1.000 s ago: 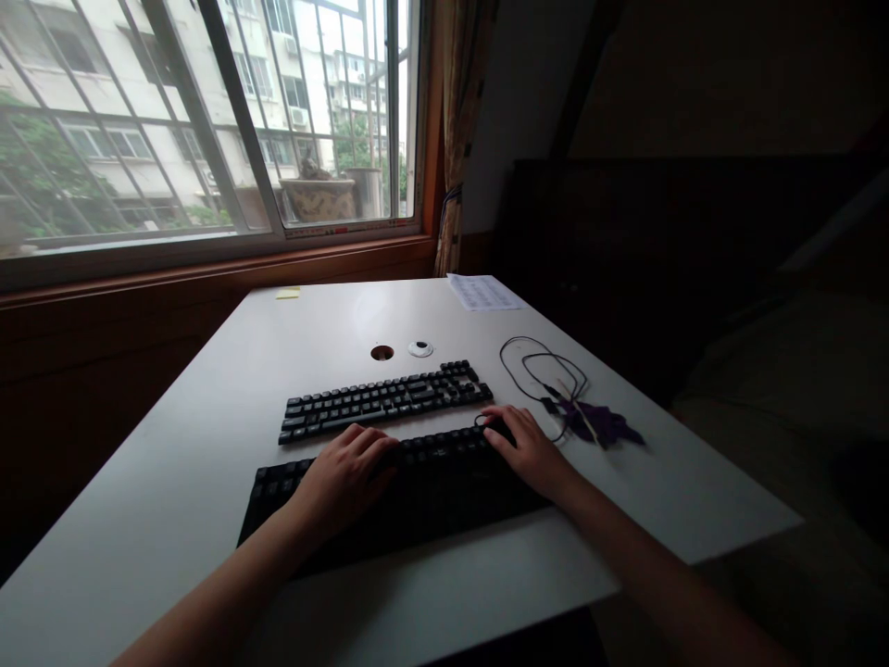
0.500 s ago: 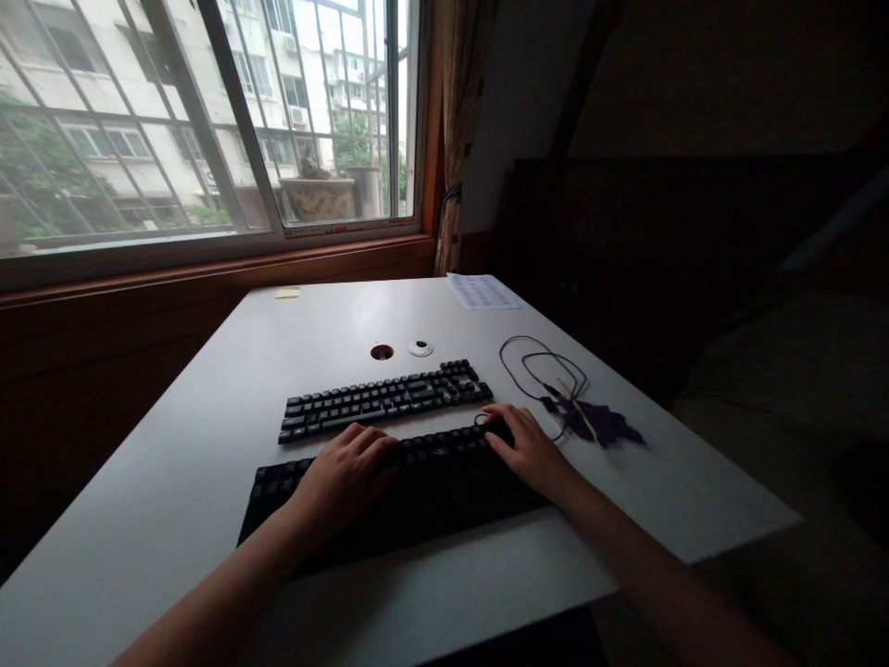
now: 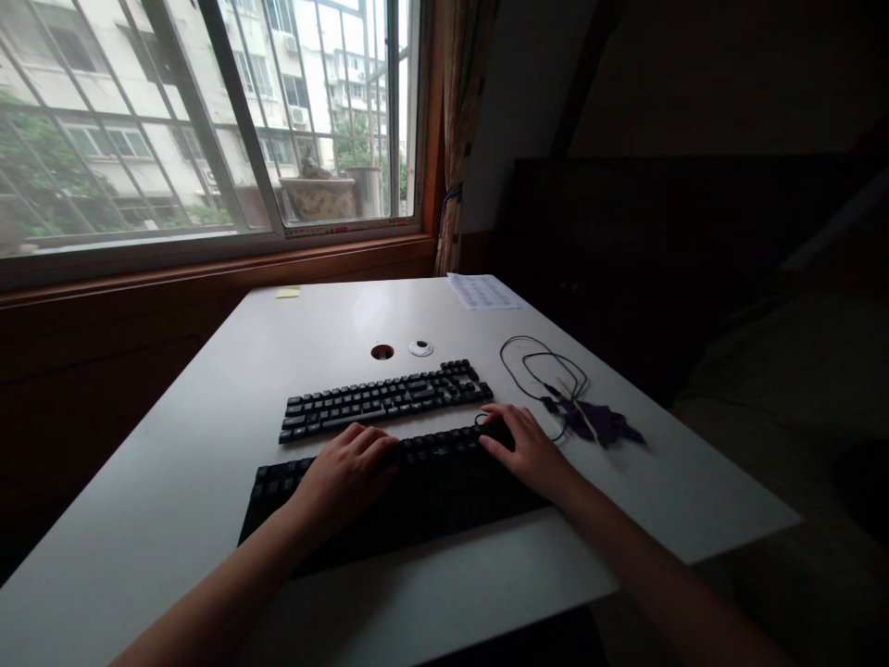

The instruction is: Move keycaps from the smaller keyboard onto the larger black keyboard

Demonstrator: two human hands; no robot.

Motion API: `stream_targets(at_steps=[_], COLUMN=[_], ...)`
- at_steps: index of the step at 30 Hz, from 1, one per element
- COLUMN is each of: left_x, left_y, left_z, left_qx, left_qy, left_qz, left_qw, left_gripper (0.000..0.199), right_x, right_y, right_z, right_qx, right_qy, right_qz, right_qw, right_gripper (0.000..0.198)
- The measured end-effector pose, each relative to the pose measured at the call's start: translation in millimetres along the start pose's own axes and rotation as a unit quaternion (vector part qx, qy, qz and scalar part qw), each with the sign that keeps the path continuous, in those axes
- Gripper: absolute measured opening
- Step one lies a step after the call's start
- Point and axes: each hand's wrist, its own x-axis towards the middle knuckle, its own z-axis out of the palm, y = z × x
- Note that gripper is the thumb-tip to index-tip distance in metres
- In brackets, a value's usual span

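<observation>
head view: your left hand (image 3: 351, 463) and right hand (image 3: 528, 449) are at the long black keyboard (image 3: 437, 514), near you on the desk (image 3: 159, 463).
your left fingers bend over its far side, your right thumb and fingers stand parted around its far right corner; whether either grips anything, i cannot tell. a forward shove could slide the keyboard into the keycaps (image 3: 381, 406) laid in rows just beyond, scattering them; the thin looped cable (image 3: 550, 405) could snag your right fingers. keycaps look like blocky hard plastic, desk smooth and white, purple cloth (image 3: 607, 424) soft and crumpled.
</observation>
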Motion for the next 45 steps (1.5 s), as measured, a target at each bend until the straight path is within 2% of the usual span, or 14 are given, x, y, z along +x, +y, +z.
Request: stream_targets(at_steps=[12, 33, 38, 43, 45], left_x=[0.5, 0.5, 0.5, 1.0, 1.1], left_y=[1.7, 1.5, 1.3, 2.2, 2.3], left_z=[-1.6, -1.7, -2.1, -2.7, -2.8], left_qx=[-0.002, -0.001, 0.003, 0.001, -0.001], left_qy=[0.004, 0.001, 0.004, -0.004, -0.006], left_qz=[-0.003, 0.003, 0.000, 0.001, -0.001], left_qw=[1.000, 1.000, 1.000, 1.000, 1.000], left_gripper=[0.030, 0.031, 0.032, 0.031, 0.031], right_x=[-0.1, -0.2, 0.4, 0.0, 0.0], right_y=[1.7, -1.1, -2.4, 0.5, 1.2], right_z=[0.4, -1.5, -2.4, -0.6, 0.3], right_qx=[0.008, 0.009, 0.017, 0.010, 0.013], right_qy=[-0.006, -0.007, -0.004, -0.006, -0.003], right_qz=[0.007, 0.004, 0.019, 0.008, 0.008], right_qw=[1.000, 1.000, 1.000, 1.000, 1.000], right_gripper=[0.031, 0.038, 0.031, 0.038, 0.035])
